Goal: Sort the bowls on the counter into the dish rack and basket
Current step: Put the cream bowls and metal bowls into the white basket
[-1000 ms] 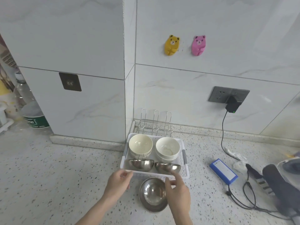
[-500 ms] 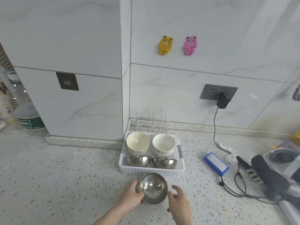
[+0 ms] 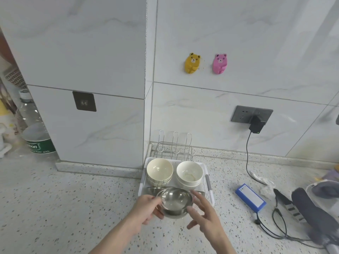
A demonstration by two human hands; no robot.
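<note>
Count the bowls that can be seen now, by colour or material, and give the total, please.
Cream bowls: 2, stacked at the left of the basket, top one at.
White bowls: 2, stacked at the right, top one at.
Steel bowls: 2 sure, one held by the left hand at, one partly hidden behind it; more may be hidden.
Total: 6 visible.
</note>
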